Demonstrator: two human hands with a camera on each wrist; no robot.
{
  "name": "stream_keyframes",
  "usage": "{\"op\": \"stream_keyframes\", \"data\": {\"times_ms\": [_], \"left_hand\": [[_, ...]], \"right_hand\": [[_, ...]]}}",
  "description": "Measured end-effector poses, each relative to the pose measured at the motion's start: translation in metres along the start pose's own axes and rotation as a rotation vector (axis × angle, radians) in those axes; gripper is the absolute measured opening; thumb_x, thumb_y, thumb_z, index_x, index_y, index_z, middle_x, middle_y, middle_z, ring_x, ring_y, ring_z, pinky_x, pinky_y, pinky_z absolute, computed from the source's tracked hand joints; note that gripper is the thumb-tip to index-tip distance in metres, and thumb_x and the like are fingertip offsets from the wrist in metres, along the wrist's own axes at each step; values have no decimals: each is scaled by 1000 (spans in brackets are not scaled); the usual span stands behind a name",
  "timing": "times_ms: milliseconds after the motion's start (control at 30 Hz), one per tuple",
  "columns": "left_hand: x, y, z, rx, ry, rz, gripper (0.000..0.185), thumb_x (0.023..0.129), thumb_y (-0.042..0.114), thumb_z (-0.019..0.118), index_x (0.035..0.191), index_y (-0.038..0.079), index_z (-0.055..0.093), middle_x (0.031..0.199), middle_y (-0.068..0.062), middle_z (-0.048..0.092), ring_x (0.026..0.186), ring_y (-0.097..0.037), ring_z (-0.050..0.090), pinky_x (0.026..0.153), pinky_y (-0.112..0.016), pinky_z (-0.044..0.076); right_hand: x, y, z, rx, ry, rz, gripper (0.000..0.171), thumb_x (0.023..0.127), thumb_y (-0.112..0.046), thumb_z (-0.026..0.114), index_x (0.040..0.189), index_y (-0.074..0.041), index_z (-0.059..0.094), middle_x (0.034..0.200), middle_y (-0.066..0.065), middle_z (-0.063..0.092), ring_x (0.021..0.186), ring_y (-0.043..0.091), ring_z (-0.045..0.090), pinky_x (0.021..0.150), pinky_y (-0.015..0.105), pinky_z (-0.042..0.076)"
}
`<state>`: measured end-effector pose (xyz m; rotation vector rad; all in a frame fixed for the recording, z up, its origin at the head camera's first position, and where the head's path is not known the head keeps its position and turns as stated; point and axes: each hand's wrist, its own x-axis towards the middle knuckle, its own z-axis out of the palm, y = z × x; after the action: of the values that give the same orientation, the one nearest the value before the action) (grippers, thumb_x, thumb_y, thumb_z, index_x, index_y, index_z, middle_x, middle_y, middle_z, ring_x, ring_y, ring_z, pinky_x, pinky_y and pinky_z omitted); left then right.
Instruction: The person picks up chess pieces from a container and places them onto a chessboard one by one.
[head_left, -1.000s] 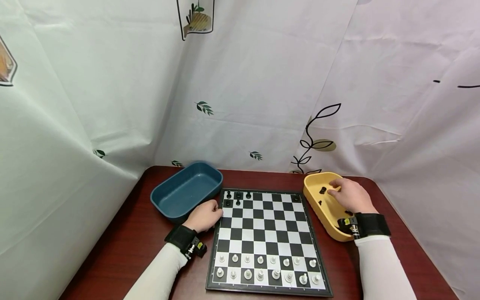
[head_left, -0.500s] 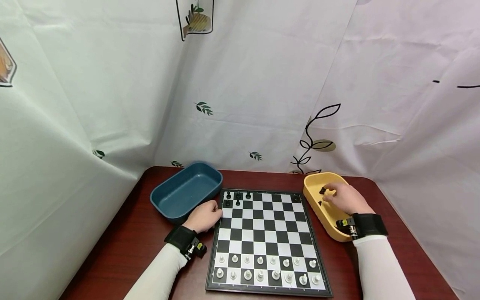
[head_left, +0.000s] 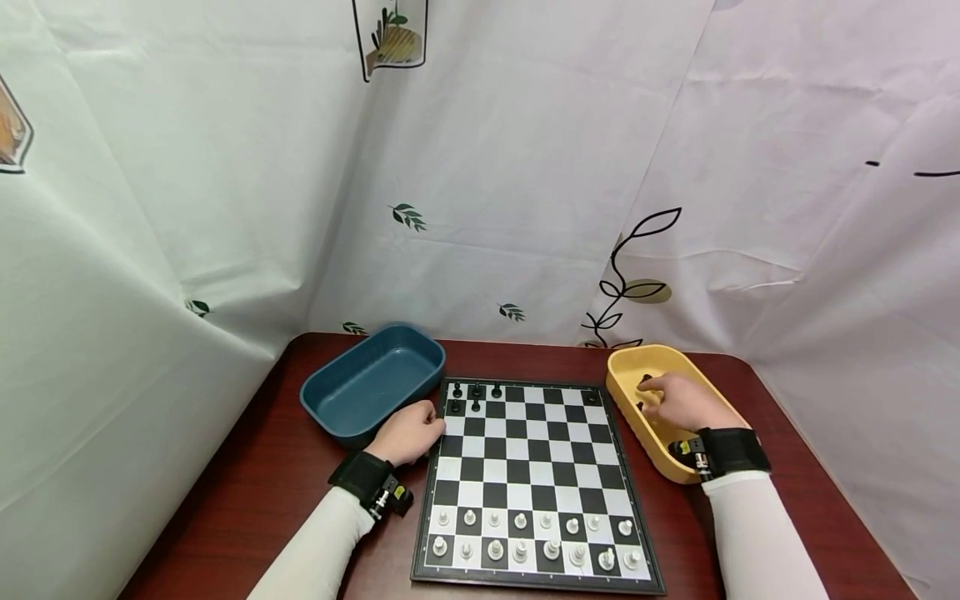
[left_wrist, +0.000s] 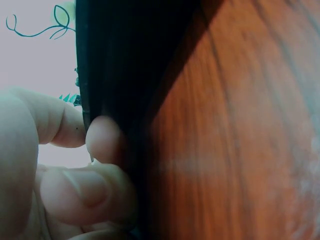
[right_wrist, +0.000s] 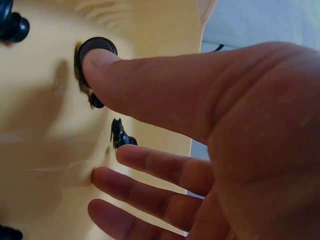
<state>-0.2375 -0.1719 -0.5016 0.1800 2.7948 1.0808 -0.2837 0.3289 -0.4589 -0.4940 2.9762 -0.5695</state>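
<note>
— Both hands are busy, see? Her right hand is down in the yellow tray, thumb pressed on a black chess piece, other fingers spread loosely; it's touching, not gripping yet.

— And the left hand?

— Curled against the near-left edge of the chessboard, probably steadying it. It holds no piece.

— Why the tray?

— Spare black pieces lie there; only a few black ones stand on the far rows. White pieces fill the near rows. Blue tray sits beside the board's far-left corner.
</note>
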Motion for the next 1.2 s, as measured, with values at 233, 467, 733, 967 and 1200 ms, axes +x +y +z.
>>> {"op": "stream_keyframes", "data": {"times_ms": [233, 467, 733, 967, 1200], "left_hand": [[0, 0, 0, 4, -6, -6, 23, 105, 27, 58, 86, 13, 58, 62, -3, 63, 45, -19, 54, 47, -33, 41], [0, 0, 0, 8, 1, 0, 23, 104, 27, 58, 86, 14, 58, 61, -2, 63, 45, -19, 54, 46, -33, 41], [2, -3, 1, 27, 6, 7, 23, 104, 27, 59, 85, 14, 58, 60, -1, 63, 45, -19, 55, 46, -33, 41], [3, -3, 2, 26, 8, 9, 23, 104, 27, 59, 84, 15, 59, 60, -1, 64, 45, -19, 56, 46, -33, 41], [3, -3, 1, 24, 9, 10, 23, 104, 27, 59, 84, 15, 58, 60, -1, 64, 45, -19, 56, 46, -33, 41]], "right_hand": [[1, -11, 2, -38, -51, -27, 39, 92, -2, 69, 130, 4, 77, 122, 23, 76, 78, 20, 59, 73, 38, 47], [3, -16, 1, -53, -89, -30, 41, 89, 1, 66, 127, 1, 79, 114, 16, 79, 90, 25, 66, 80, 42, 51], [3, -21, 4, -73, -72, -86, 30, 82, 7, 62, 96, -14, 79, 80, -1, 62, 80, 19, 54, 75, 39, 43], [1, -22, 4, -53, -81, -96, 30, 80, 7, 64, 95, -14, 78, 81, -4, 64, 80, 18, 54, 74, 37, 44], [1, -19, 4, -47, -94, -69, 27, 79, 7, 68, 95, -12, 78, 85, -3, 68, 81, 18, 57, 74, 36, 48]]}}
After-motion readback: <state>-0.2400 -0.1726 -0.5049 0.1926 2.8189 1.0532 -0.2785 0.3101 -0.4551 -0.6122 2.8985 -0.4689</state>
